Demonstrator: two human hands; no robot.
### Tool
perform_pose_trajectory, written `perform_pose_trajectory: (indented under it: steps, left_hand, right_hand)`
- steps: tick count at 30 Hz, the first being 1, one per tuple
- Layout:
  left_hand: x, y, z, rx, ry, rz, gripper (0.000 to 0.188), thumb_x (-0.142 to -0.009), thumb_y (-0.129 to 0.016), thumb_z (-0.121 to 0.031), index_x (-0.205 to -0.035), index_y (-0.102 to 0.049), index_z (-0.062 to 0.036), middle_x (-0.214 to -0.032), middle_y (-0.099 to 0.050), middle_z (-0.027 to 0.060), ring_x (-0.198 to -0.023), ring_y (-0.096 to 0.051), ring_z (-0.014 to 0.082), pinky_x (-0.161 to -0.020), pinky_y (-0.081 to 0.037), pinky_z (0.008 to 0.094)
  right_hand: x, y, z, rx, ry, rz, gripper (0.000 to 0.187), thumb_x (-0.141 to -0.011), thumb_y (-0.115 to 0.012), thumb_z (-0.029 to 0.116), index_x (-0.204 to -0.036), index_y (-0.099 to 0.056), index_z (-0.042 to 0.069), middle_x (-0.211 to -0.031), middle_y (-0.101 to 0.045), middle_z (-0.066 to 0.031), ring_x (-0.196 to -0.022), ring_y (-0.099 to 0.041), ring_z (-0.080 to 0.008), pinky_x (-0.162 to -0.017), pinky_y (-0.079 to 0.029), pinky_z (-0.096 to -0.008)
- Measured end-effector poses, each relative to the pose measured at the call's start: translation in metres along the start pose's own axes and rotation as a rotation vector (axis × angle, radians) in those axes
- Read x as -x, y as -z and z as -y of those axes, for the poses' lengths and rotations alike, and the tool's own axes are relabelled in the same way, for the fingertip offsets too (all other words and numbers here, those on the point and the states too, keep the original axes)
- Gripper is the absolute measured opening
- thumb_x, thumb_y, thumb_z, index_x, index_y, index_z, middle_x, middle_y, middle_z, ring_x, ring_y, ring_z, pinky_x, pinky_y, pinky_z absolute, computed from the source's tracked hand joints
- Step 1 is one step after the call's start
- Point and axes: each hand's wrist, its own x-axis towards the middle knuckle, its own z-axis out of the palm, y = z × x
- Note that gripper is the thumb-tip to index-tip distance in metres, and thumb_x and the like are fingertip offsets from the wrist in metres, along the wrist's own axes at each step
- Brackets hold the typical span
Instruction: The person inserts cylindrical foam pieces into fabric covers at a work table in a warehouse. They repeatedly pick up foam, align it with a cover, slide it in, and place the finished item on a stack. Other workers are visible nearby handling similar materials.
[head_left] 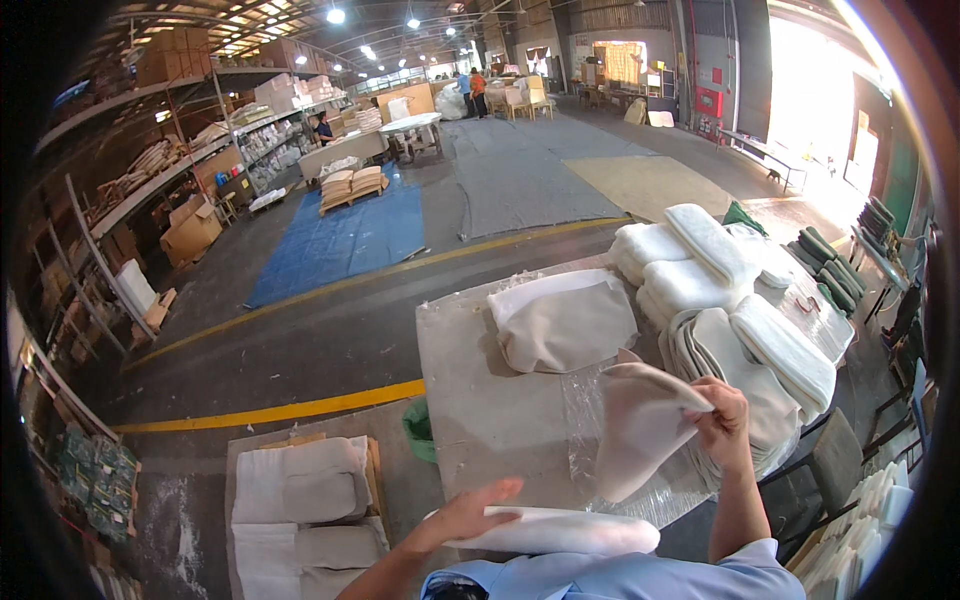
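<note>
The right hand is closed in a pinch on the upper edge of a pale fabric cushion cover, lifted off the table right of centre in the frame, while the left hand lies open with fingers spread, palm resting on a white foam pad at the lower middle, close to the person's blue-shirted chest. The cover hangs slack from the pinch, and beneath it a sheet of clear plastic film lies crumpled on the grey worktable. Judging from this, the cover and pad are being brought together; it would go best with the cover's mouth held wide and the pad kept flat under the palm so it slides rather than bunches. Just beyond, 1 folded cover rests at the table's far edge, and stacks of white cushions fill the upper right. In the lower left, more folded fabric pieces sit on a low pallet; yellow floor lines and a blue tarpaulin lie further up the frame.
</note>
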Motion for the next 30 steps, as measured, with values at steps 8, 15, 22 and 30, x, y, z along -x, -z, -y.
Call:
perform_pose_trajectory:
  steps: [8, 15, 22, 30]
  left_hand:
    - [-0.100, -0.020, -0.059, 1.157, -0.160, 0.094, 0.068, -0.104, -0.073, -0.031, -0.160, -0.045, -0.0067, -0.156, -0.057, 0.0094, -0.146, -0.051, 0.0245, -0.121, -0.041, 0.0444]
    - [-0.100, -0.006, -0.082, 1.514, -0.238, 0.225, 0.075, -0.088, -0.087, -0.038, -0.149, -0.058, -0.0043, -0.144, -0.067, 0.0105, -0.134, -0.062, 0.0286, -0.117, -0.047, 0.0484]
    - [-0.090, -0.025, -0.092, 1.459, -0.264, 0.291, 0.083, -0.089, -0.087, -0.036, -0.154, -0.051, 0.0000, -0.141, -0.066, 0.0127, -0.130, -0.063, 0.0257, -0.115, -0.047, 0.0418]
    - [-0.012, -0.071, -0.089, 1.694, -0.072, 0.417, 0.036, -0.102, -0.073, -0.014, -0.135, -0.069, 0.0007, -0.131, -0.072, 0.0092, -0.122, -0.066, 0.0192, -0.111, -0.050, 0.0339]
  right_hand:
    - [-0.014, -0.024, 0.018, -0.090, 0.061, 0.117, 0.029, -0.079, -0.069, -0.008, -0.106, -0.076, -0.001, -0.092, -0.074, -0.0134, -0.077, -0.072, -0.0230, -0.068, -0.057, -0.0342]
    - [0.005, -0.018, -0.018, -0.343, -0.182, 0.001, 0.037, -0.095, -0.085, 0.025, -0.117, -0.072, -0.002, -0.104, -0.074, -0.0062, -0.091, -0.067, -0.0135, -0.081, -0.054, -0.0302]
    - [0.059, -0.005, -0.070, -0.394, -0.538, 0.027, 0.028, -0.098, -0.078, 0.012, -0.119, -0.070, -0.005, -0.108, -0.074, -0.0048, -0.103, -0.067, -0.0131, -0.093, -0.053, -0.0301]
    - [-0.021, 0.078, 0.096, 0.489, 0.069, 0.656, 0.040, -0.088, -0.083, 0.036, -0.086, -0.070, -0.001, -0.080, -0.070, -0.0055, -0.070, -0.069, -0.0221, -0.070, -0.052, -0.0395]
